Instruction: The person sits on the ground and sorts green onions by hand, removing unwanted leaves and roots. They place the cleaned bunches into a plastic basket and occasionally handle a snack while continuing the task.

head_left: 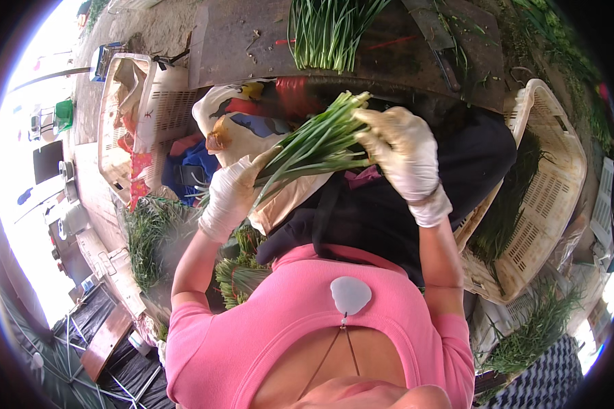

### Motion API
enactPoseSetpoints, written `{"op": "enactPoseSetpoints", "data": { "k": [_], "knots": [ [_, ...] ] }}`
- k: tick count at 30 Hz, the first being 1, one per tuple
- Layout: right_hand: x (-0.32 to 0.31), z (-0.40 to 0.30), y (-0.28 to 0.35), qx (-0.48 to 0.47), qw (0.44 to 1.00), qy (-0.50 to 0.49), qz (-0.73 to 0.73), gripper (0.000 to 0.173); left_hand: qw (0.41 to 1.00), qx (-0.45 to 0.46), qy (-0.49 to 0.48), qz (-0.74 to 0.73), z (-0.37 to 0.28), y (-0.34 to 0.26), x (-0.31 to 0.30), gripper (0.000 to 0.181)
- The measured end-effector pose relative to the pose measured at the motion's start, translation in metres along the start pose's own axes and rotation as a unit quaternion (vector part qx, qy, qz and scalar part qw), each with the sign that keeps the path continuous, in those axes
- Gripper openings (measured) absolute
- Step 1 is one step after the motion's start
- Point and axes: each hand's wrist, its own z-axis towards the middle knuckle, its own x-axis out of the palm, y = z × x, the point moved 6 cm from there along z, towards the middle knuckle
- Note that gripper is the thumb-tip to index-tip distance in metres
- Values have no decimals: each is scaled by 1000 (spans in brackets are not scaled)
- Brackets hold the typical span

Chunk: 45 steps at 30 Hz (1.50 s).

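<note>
Gloved in white, my left hand (pixel 230 197) is closed around the leafy middle of a bunch of chives (pixel 312 138). The pale cut ends of the bunch point up and to the right, above my lap. My right hand (pixel 401 153), in a stained white glove, is at those ends with its fingers curled and the fingertips against the stalks. Whether it pinches any stalk is hard to see. Beyond my hands, another chive bunch (pixel 332 38) lies on a dark board (pixel 235 51), its cut ends towards me.
A cleaver (pixel 445 66) and red strips lie on the board. On the left stands a plastic crate (pixel 166 102) holding cloth or sacking; on the right, a crate (pixel 547 194) holds dark greens. More greens (pixel 156 240) and tied bunches (pixel 240 281) lie by my left side.
</note>
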Motion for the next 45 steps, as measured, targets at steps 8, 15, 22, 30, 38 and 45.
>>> {"op": "enactPoseSetpoints", "data": {
  "k": [8, 15, 22, 30, 38, 45],
  "knots": [
    [-2, -22, -34, -30, 995, -68, -65, 9, 999, -11, -23, 41, -3, -11, -7, 63],
    [-53, -67, -120, 195, 925, -21, -326, 24, 992, -12, -39, 121, -7, 4, -3, 66],
    [1, -11, -21, 0, 996, -62, 63, 23, 987, -6, -18, 159, 1, -11, -7, 66],
    [-75, -41, -97, 69, 920, -107, -370, 15, 977, 63, -113, 172, -14, 4, -19, 53],
    [-2, -6, -38, 100, 944, -38, 313, 15, 975, 108, -139, 137, -11, -4, -23, 53],
    [4, -3, -21, 139, 948, 85, 273, 19, 973, 106, -157, 134, -18, 1, -13, 53]
  ]
}}
